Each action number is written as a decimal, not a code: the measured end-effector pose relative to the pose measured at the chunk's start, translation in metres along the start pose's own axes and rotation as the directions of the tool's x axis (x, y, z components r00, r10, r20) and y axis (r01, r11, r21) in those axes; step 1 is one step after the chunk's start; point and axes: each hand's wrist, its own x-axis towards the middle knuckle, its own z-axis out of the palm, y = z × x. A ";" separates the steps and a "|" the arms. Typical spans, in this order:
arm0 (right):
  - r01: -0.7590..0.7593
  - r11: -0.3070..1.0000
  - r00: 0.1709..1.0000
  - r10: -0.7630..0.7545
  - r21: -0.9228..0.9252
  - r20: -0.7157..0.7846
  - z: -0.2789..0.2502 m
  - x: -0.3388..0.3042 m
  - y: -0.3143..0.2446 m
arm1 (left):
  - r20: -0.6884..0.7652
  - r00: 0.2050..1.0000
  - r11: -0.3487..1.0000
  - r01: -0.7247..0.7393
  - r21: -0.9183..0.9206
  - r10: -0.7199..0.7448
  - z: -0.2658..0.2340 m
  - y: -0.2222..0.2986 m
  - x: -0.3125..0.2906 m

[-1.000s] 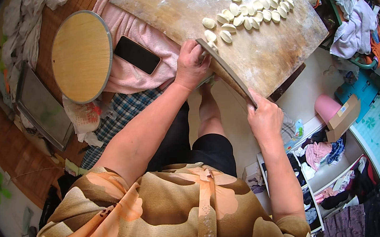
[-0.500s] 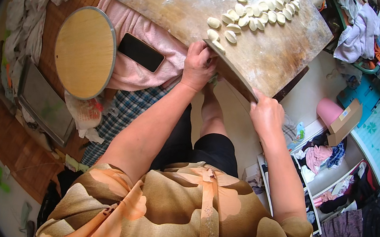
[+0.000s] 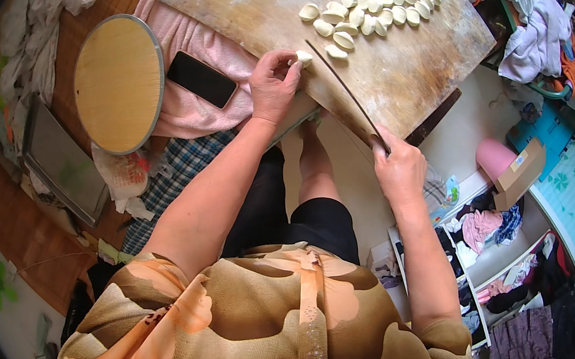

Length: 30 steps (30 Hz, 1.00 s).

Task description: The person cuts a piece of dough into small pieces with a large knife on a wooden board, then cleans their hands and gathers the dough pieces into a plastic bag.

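Note:
A large knife (image 3: 349,89) with a long dark edge stands near the front of a floury wooden board (image 3: 250,18), and my right hand (image 3: 399,167) grips its near end. My left hand (image 3: 274,89) pinches a small pale piece of dough (image 3: 303,59) between thumb and fingers at the board's front edge, left of the blade. Just beyond the knife lies one cut dough piece (image 3: 335,52). Several more oval dough pieces (image 3: 374,3) spread in a band toward the far right of the board.
Left of the board, a black phone (image 3: 202,80) rests on a pink towel (image 3: 197,37). Beside it is a round yellow lid-like disc (image 3: 117,84) with a grey rim. Drawers of clothes (image 3: 502,259) stand open at right, near a pink bin (image 3: 493,160).
My left hand has come away from the blade, a little left, and now pinches a dough piece. The blade looks more upright. The whole view has shifted slightly.

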 end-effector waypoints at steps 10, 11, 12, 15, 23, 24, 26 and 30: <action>0.062 0.989 0.996 -0.052 -0.131 0.075 -0.002 0.003 -0.001 | -0.005 0.989 0.981 -0.144 0.132 0.146 0.000 0.007 0.008; 0.063 0.988 0.995 -0.052 -0.144 0.080 -0.004 0.003 -0.002 | -0.007 0.988 0.978 -0.152 0.142 0.154 0.000 0.008 0.008; 0.064 0.985 0.995 -0.051 -0.157 0.086 -0.004 0.003 -0.003 | -0.009 0.987 0.976 -0.159 0.151 0.162 0.000 0.008 0.009; 0.087 0.986 0.994 -0.078 -0.141 0.071 -0.005 0.002 -0.002 | -0.024 0.983 0.976 -0.175 0.128 0.180 0.000 0.003 0.009; 0.108 0.981 0.992 -0.097 -0.160 0.076 -0.009 0.009 -0.002 | -0.025 0.986 0.975 -0.160 0.153 0.166 -0.002 0.001 0.008; 0.126 0.979 0.991 -0.117 -0.160 0.065 -0.009 0.009 -0.002 | -0.027 0.987 0.975 -0.155 0.156 0.161 -0.004 0.001 0.010; 0.139 0.980 0.989 -0.130 -0.145 0.068 -0.011 0.008 -0.002 | -0.021 0.986 0.973 -0.159 0.165 0.165 -0.001 0.002 0.009; 0.137 0.980 0.989 -0.127 -0.141 0.076 -0.012 0.009 -0.004 | -0.011 0.980 0.961 -0.195 0.197 0.201 -0.002 0.002 0.010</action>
